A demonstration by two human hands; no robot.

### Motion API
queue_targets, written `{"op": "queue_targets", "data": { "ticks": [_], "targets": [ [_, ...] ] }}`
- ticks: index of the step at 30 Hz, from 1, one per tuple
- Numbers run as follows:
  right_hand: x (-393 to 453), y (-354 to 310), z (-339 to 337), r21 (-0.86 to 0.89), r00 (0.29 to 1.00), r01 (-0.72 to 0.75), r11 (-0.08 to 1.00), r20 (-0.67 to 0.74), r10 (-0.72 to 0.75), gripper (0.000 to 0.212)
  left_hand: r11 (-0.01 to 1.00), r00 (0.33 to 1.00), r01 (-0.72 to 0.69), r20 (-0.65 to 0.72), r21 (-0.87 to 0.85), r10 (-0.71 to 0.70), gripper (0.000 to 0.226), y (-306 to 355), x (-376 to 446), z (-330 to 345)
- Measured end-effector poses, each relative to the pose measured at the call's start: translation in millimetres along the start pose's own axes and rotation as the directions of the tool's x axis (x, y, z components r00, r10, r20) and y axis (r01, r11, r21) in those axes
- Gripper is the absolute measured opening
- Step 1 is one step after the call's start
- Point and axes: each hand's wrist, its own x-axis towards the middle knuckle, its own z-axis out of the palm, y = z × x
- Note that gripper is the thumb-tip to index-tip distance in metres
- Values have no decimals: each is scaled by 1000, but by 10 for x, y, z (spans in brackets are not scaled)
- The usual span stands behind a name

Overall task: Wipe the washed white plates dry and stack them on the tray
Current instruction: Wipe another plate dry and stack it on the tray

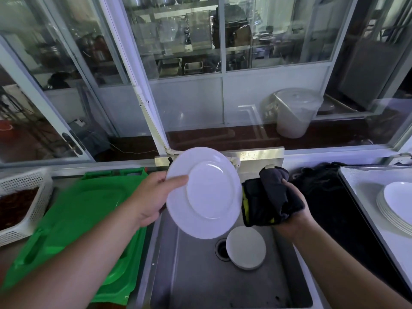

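My left hand [153,197] grips a white plate [204,192] by its left rim and holds it tilted above the steel sink [191,282], its face turned towards me. Just right of the plate, my right hand [292,210] holds a bunched dark cloth [267,197] with a yellow edge; the cloth is close to the plate's right rim. A small stack of white plates [246,247] lies in the sink beside the drain. At the far right, a stack of several white plates [394,204] sits on a pale tray [356,186].
Green plastic boards [73,219] lie left of the sink, with a white perforated basket [24,197] of dark red contents beyond them. A dark mat [330,208] lies between sink and tray. Glass windows rise behind the counter.
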Motion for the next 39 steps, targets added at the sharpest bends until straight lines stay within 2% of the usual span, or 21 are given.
{"op": "queue_targets", "data": {
  "ticks": [4, 7, 9, 13, 16, 20, 23, 26, 30, 32, 35, 39],
  "targets": [
    [-13, -25, 255, -12, 999, 52, 999, 16, -52, 45, 989, 997, 71, -10, -131, -73, 25, 12, -11, 93],
    [-23, -30, 389, -97, 998, 48, 994, 44, -44, 48, 980, 996, 83, 3, -182, -84, 36, -24, -3, 168],
    [-74, -26, 476, -156, 992, 45, 987, 128, -25, 40, 971, 996, 88, 2, -221, -90, 40, -69, 2, 196],
    [-117, -45, 592, -252, 984, 40, 967, 180, 6, 40, 955, 998, 48, -25, -292, -58, 33, -150, -16, 254],
    [-83, 7, 668, -211, 993, 15, 977, 114, 9, 45, 933, 995, -7, -97, -359, -29, 31, -189, -1, 322],
    [-64, 309, 758, -82, 999, 8, 997, 33, -6, 41, 881, 963, -102, -269, -463, -29, 22, -275, 27, 563],
    [-63, 504, 738, -12, 1000, 6, 1000, 16, -5, 42, 855, 952, -119, -302, -504, -46, 21, -378, -3, 736],
    [-85, 442, 663, -41, 1000, -3, 999, 24, 4, 39, 865, 972, -54, -224, -499, -68, 16, -432, -68, 728],
    [-90, 227, 560, -132, 997, -36, 991, 60, 44, 45, 877, 990, 62, -80, -476, -113, 43, -297, -22, 449],
    [-79, 141, 525, -175, 994, -41, 984, 88, 57, 39, 914, 993, 83, -44, -397, -109, 44, -171, 26, 308],
    [-82, 91, 541, -218, 993, -30, 975, 108, 54, 28, 961, 995, 79, -40, -264, -92, 31, -65, 91, 229],
    [-64, 125, 603, -174, 995, -20, 985, 91, 36, 31, 963, 993, -28, -121, -267, -5, 19, -70, 103, 282]
  ]
}}
